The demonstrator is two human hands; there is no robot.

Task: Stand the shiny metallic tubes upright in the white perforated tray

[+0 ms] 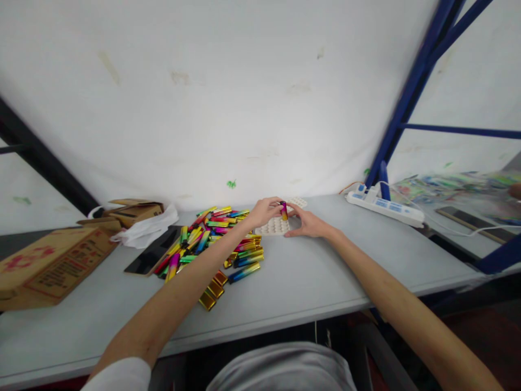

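One tube upright at the tray, a bright heap lying loose

Far left, a cardboard box (69, 266), then a crumpled white bag (150, 228) beside a dark panel (142, 258). Next, the big pile: a heap of shiny tubes (203, 234), loose on the table (309, 277), plenty of them unplaced! And here's the left hand (264, 210), fingertips pinching a purple-and-gold tube (284, 212) upright over the knobbly white tray (272, 228); whether its base is seated, I can't tell. By the look of it, the filling is barely under way: this is the only tube I can make out there. The right hand (307, 224) curves round the tray's right edge, thumb and finger parted; whether it grips, I can't say. Far right, a power strip (385, 209).
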